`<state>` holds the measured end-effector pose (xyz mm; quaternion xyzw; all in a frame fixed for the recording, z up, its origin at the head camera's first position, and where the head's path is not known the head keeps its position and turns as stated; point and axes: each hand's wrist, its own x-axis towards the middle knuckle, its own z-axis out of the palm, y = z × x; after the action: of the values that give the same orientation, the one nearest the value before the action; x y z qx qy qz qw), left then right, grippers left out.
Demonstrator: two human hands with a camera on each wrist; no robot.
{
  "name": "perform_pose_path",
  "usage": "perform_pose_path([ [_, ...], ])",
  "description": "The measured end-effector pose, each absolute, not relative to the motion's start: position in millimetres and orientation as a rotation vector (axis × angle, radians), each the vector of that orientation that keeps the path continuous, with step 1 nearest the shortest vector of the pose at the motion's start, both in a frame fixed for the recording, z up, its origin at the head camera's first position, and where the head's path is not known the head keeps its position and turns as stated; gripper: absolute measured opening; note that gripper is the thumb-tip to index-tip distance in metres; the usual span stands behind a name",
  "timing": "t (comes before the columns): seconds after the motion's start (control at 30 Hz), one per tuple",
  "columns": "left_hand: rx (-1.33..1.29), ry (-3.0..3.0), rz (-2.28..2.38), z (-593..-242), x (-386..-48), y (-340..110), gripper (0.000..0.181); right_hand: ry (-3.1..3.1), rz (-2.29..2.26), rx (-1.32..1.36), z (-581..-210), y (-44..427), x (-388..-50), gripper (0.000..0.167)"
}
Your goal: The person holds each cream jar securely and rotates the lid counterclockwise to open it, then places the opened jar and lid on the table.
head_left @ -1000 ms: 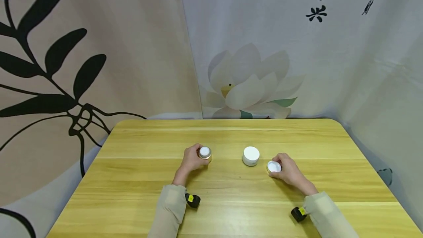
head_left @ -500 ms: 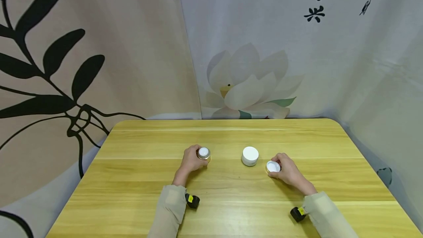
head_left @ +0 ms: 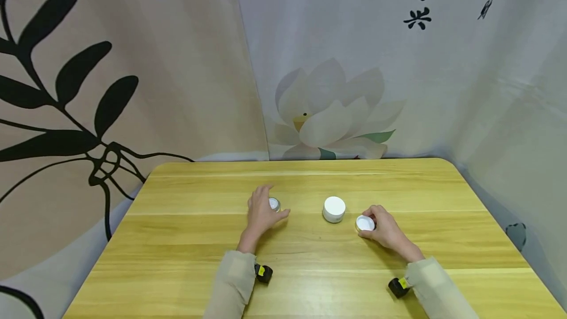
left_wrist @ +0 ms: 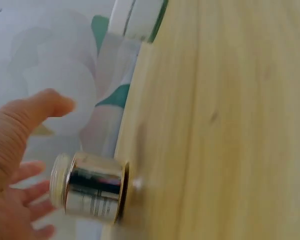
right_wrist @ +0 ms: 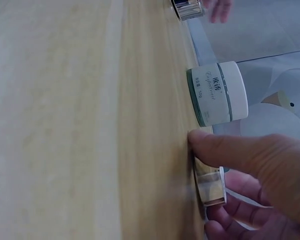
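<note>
The right grip (head_left: 385, 228) is narrow, thumb and fingers pinching the gold lid (right_wrist: 211, 187), which sits low at the surface (head_left: 310, 260) with its white inner side up. On so shallow a rim, the pinch could slip if the thumb presses off-centre, and the lid would probably tip or skate away. The left grip (head_left: 261, 213) is wide, its thumb well apart from the fingers, about the gold jar (left_wrist: 95, 187); whether a fingertip touches the jar's neck cannot be told. The jar stands upright on the surface with no lid on it, so a careless sweep of those spread fingers might knock it over, and any contents could spill. Between the two grips, nearer the lid, stands the white jar (head_left: 334, 209), its own cap on. It seems the likeliest obstacle: a low sideways path by the right grip could clip it.
</note>
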<state>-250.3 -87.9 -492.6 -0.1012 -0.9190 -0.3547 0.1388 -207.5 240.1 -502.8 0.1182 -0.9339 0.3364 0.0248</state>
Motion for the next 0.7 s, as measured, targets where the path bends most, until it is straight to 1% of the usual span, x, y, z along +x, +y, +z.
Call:
perform_pose_path([
  [0.2, -0.438, -2.466, -1.038, -489.0, -251.7, -62.1, 0.065, -2.883, 1.061, 0.357, -502.3, 241.6, -206.8, 0.041],
  [0.4, -0.586, -2.457, -1.282, -489.9, -253.0, -32.5, 0.056, -2.858, 1.056, 0.370, -504.8, 243.3, -206.5, 0.042],
  [0.5, -0.646, -2.496, -1.433, -493.8, -254.3, -17.8, 0.058, -2.838, 1.050, 0.374, -507.2, 244.5, -206.9, 0.042],
  [0.7, -0.635, -2.604, -1.618, -502.4, -254.4, 2.5, 0.070, -2.796, 1.071, 0.413, -513.1, 244.5, -206.1, 0.041],
])
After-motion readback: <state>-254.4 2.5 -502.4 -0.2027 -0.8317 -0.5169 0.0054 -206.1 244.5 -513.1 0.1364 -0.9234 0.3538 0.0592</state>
